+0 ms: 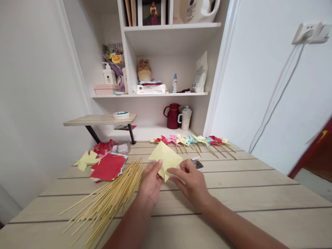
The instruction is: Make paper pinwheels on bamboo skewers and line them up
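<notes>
At the left of the frame, a loose heap of yellow-green folded papers (86, 159) lies on the pale wooden table (259, 193), just beside a stack of red square sheets (109, 167) with blue and pink edges showing beneath. Behind them, in the upper left, a small wooden riser (100, 120) stands on black legs and carries a round white tin (121, 114). A bundle of thin bamboo sticks (109, 199) fans from the lower left up toward the centre, its tips ending close to the left hand.

In the centre, the left hand (150, 185) holds its grip pinched on the lower left edge of a folded yellow paper (166, 159), thumb on top. The paper is lifted just above the table, pointed end upward, in the middle of the frame. The right hand (192, 181) pinches the paper's lower right edge between thumb and forefinger, the other fingers curled. Just right of that hand, a small dark and silvery item (198, 163) lies on the table; what it is cannot be told.

Further back, centre to right, a row of finished paper pinwheels (193, 141) in red, pink, yellow and blue lies on sticks. Behind them on the shelf stand a dark red jug (172, 116) and a speckled white cup (186, 118).
</notes>
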`<action>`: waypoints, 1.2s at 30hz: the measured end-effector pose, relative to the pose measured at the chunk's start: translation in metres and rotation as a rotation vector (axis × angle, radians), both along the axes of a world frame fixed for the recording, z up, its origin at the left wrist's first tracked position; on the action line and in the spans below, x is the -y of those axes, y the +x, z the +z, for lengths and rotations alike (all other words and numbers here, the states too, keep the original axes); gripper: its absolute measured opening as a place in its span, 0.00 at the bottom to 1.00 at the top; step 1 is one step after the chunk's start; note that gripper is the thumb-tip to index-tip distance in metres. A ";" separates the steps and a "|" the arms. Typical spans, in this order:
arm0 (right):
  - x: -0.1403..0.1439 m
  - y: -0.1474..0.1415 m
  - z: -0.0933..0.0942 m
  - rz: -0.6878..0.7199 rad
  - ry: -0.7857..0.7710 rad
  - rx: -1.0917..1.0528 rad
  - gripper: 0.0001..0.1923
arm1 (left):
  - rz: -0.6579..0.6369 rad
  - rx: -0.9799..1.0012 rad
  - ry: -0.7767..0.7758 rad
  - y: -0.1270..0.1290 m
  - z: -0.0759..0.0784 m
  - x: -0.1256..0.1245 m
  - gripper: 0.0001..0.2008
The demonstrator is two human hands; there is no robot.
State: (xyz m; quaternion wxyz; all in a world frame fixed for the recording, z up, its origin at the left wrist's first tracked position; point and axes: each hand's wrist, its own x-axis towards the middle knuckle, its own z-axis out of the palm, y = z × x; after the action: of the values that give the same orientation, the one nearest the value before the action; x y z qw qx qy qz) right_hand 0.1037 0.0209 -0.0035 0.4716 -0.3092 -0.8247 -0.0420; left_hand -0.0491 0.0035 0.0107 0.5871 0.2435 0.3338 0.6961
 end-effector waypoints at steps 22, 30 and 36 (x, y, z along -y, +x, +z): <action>-0.008 -0.004 0.016 0.102 -0.528 -0.475 0.12 | 0.017 -0.239 -0.031 0.011 0.001 0.007 0.15; -0.009 -0.003 0.016 0.103 -0.538 -0.469 0.14 | 0.038 -0.256 0.044 0.019 0.003 0.006 0.14; -0.005 0.001 0.018 0.085 -0.451 -0.432 0.07 | 0.100 -0.407 0.119 0.016 0.001 0.001 0.13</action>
State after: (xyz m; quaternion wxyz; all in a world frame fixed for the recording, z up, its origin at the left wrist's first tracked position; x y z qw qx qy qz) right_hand 0.1045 0.0262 0.0149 0.5568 -0.3733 -0.7060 0.2285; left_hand -0.0327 0.0021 0.0116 0.4569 0.3964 0.4152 0.6795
